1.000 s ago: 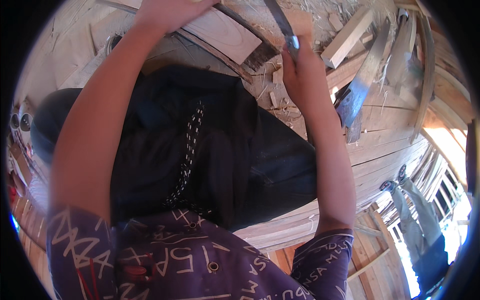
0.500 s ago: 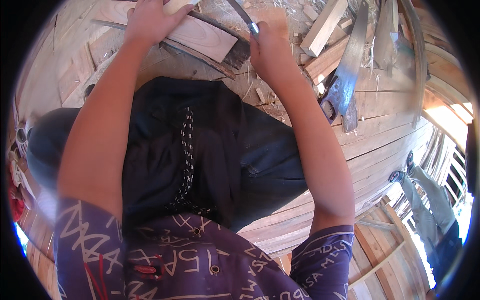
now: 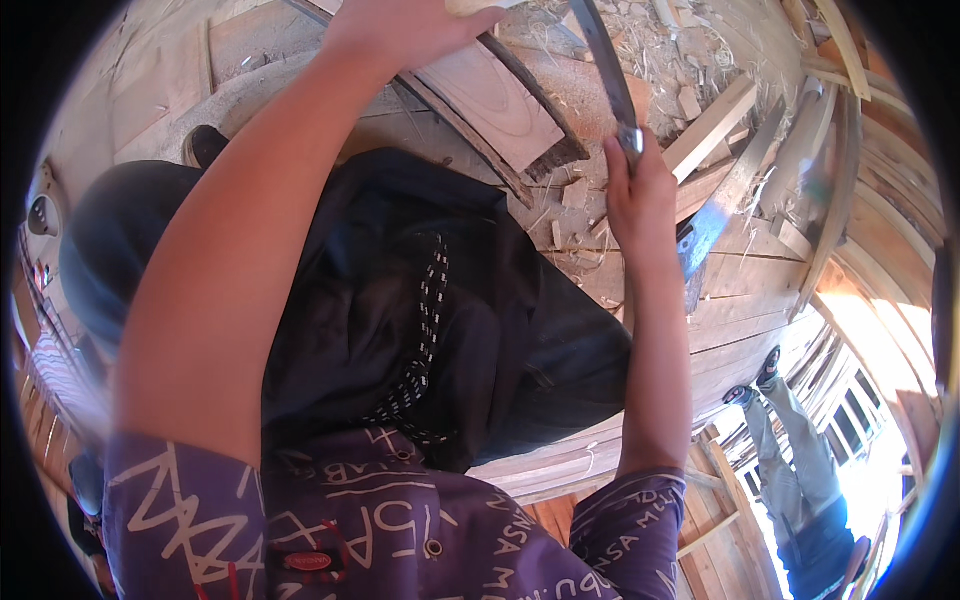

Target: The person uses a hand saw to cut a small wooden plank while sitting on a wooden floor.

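My right hand is closed round the handle of a machete, whose long dark blade points away, up to the top edge. At the top edge my left hand is closed on a pale piece of wood, its thumb stretched along it. Most of that piece lies outside the picture. Beneath my left hand a plank with dark, rough edges lies on the floor before my crossed legs. The handsaw lies just right of my right hand, and my forearm hides its handle.
Squared timber lies beyond my right hand. Chips and shavings litter the floor. Curved wooden strips rise at the right. Another person's legs show at the lower right, and a shoe at the far left.
The view has shifted, so the plank now appears farther right. My right hand has moved right, away from the plank's end, and more of the machete blade shows. Both hands keep their holds.
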`<state>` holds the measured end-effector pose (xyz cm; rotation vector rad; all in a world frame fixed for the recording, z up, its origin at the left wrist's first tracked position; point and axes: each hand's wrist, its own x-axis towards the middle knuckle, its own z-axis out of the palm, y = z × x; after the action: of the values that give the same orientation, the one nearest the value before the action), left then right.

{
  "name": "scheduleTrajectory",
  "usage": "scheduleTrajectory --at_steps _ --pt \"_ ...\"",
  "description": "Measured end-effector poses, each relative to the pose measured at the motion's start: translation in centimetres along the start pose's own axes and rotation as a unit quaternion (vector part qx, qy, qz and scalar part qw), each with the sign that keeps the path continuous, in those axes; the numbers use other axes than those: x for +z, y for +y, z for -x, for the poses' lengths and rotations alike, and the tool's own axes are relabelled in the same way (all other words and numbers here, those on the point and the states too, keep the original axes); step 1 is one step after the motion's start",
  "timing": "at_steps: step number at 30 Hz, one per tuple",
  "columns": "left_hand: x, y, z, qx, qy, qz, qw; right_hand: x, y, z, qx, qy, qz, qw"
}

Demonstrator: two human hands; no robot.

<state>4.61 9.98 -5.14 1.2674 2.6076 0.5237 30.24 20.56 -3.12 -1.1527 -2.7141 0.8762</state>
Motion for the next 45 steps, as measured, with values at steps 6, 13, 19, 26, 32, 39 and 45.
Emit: scheduleTrajectory --at_steps 6,13,19,26,32,39,45 --pt "-0.2 0.0 0.3 0.024 0.015 0.006 1.000 -1.4 0.3 1.0 0.034 -0.021 0.008 0.999" --pt "0.7 -0.2 -0.6 0.038 0.005 0.018 0.999 0.2 -0.1 -4.9 -0.040 0.004 0.067 0.997" --pt "0.9 -1.1 -0.3 0.042 0.033 0.015 0.998 -0.9 0.8 -0.6 0.036 -0.028 0.038 0.998" --pt "0.5 -0.5 -0.4 0.040 0.024 0.022 0.999 0.3 -1.0 -4.2 -0.014 -0.011 0.070 0.997" --pt "0.9 -0.4 -0.7 0.044 0.017 0.012 0.999 1.0 -0.8 -5.5 -0.045 0.014 0.060 0.997" --pt "1.2 -0.9 -0.4 0.046 0.036 0.022 0.998 -1.6 0.5 0.2 0.039 -0.012 0.043 0.998" --pt "0.3 -0.3 -0.7 0.044 0.013 0.034 0.998 1.1 -1.6 -6.1 -0.039 -0.004 0.076 0.996"
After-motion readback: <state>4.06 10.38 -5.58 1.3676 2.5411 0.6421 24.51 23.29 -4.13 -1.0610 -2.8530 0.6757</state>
